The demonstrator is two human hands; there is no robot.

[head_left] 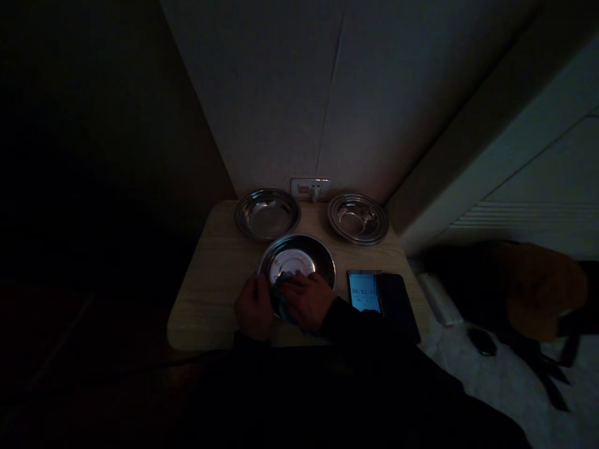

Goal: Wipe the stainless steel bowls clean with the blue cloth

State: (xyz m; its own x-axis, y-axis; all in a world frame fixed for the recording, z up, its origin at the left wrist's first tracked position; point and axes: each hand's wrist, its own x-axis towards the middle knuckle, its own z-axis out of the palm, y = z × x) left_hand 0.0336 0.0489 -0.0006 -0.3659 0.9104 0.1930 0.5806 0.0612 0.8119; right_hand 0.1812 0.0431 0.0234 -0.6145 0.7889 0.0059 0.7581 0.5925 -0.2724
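Observation:
A shiny metal bowl (322,254) sits near the front middle of a small wooden table. My left hand (255,310) is closed on the bowl's left rim. Inside the bowl, my right hand (306,300) presses a bluish cloth (286,312) against the near side, with its fingers bunched over the cloth. Part of the cloth hangs over the near rim. The bowl's near wall is mostly hidden by my hands and the cloth. Dim light blurs the finer detail.
On the table (201,293), stacked metal dishes stand at the back left (267,218) and back right (358,219). A lit phone (364,296) lies right of the bowl. A wall socket (309,188) with a plug is behind. A brown object (538,287) lies at far right.

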